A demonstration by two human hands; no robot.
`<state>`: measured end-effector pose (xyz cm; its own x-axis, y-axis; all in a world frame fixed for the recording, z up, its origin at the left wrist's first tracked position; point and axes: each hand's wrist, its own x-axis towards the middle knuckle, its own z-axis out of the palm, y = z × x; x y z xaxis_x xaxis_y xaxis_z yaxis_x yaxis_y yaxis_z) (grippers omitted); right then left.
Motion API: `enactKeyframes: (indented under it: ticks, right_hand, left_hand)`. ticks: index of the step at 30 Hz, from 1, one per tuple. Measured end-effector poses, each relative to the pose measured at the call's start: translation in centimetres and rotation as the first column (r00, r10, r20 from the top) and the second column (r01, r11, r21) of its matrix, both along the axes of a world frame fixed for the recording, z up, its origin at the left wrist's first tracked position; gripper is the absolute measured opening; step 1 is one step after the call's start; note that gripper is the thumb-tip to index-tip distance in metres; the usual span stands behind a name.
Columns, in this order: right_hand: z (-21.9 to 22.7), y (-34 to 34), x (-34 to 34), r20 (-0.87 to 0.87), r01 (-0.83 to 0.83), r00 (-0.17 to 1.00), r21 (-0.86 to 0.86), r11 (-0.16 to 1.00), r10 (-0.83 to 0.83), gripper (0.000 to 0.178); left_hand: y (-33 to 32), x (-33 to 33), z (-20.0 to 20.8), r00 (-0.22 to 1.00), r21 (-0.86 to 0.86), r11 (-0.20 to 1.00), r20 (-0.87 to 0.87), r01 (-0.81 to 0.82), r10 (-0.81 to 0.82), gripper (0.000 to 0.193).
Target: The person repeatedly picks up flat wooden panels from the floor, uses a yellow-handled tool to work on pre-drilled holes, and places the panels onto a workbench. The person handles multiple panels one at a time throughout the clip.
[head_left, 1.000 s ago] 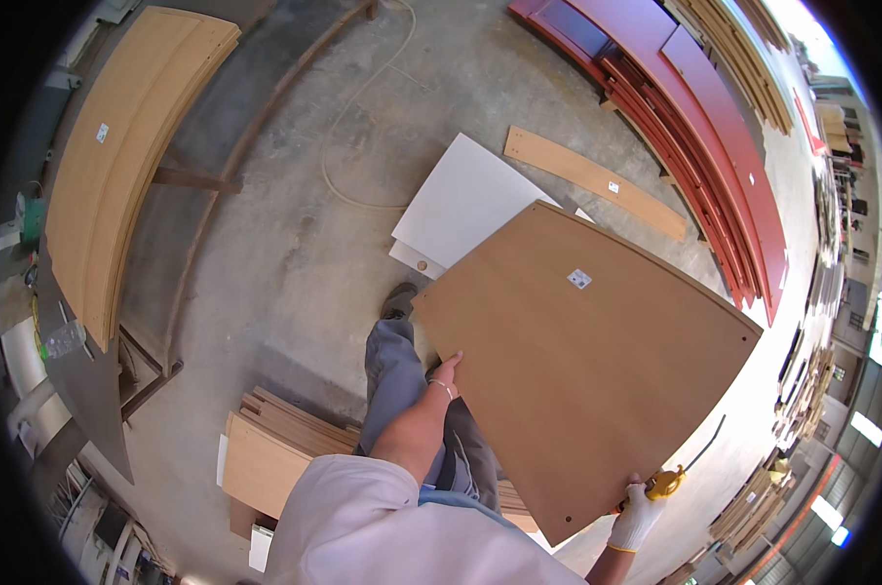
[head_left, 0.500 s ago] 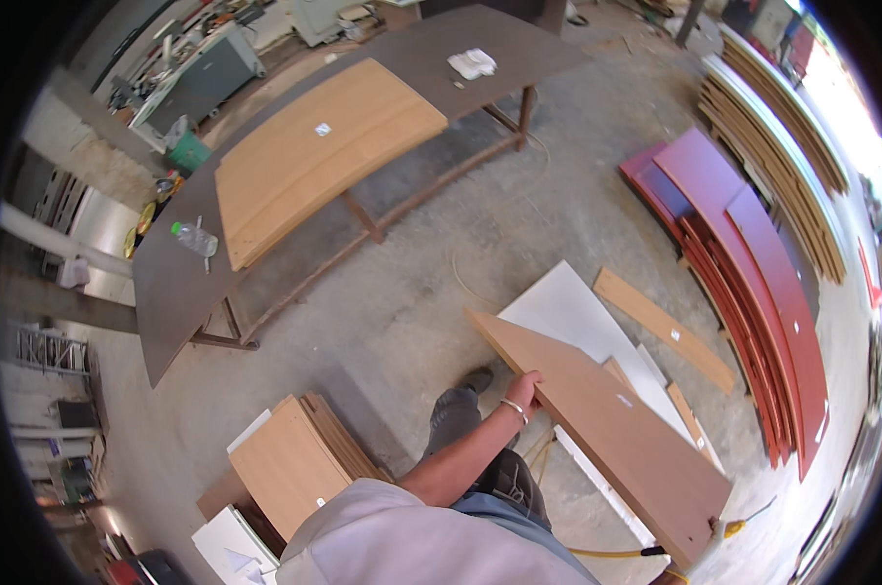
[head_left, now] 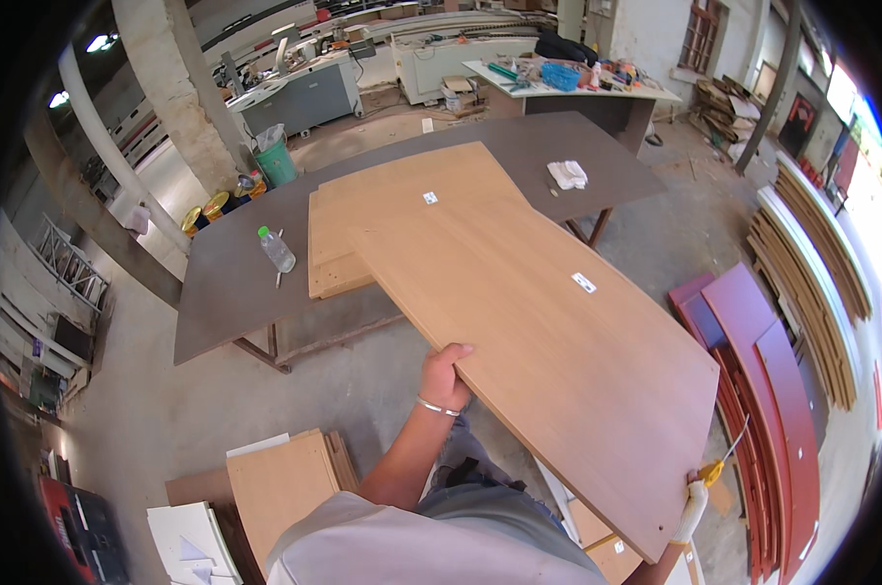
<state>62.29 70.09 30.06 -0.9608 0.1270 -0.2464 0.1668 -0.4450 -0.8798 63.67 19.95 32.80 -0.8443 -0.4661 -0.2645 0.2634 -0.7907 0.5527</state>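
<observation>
Here's the wooden board (head_left: 548, 341), broad face up, stretched out in front of the person's body and reaching across to the bench (head_left: 236, 292). The left hand (head_left: 445, 376) is clamped on its near long edge, thumb over the top face, a bracelet (head_left: 438, 407) on the wrist. Out at the board's right end, well apart from the left, the right hand (head_left: 692, 502) wears a pale glove and grips the short edge, a yellow-handled tool (head_left: 712, 474) carried in that same hand, its thin shaft pointing up and away. A white label (head_left: 583, 283) shows on the board's top face, and there's a small dark hole near its closest corner.

The far end lies over the stack of boards (head_left: 441, 171) on the bench; whether the two actually touch is hard to tell from up here. That stack sits mid-bench, overhanging the near edge. To its left, toward the bench's left end, a clear bottle (head_left: 278, 252) with a green cap; toward the right end, a crumpled white cloth (head_left: 568, 175). Down on the right, dark red panels (head_left: 777, 390) lie piled.
</observation>
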Motion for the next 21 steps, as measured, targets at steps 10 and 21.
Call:
enactKeyframes:
  ticks: [10, 21]
  right_hand:
    - [0.3, -32.1, -29.1, -0.042, -0.377, 0.921, 0.162, 0.912, 0.388, 0.012]
    - [-7.3, -48.8, -44.7, 0.208, -0.518, 0.854, 0.261, 0.814, 0.477, 0.014]
  left_hand:
    - [-25.9, -10.0, -5.9, 0.926, 0.133, 0.924, -0.071, -0.359, 0.370, 0.052]
    - [-35.6, -14.3, -15.6, 0.873, 0.219, 0.853, -0.008, -0.474, 0.488, 0.046]
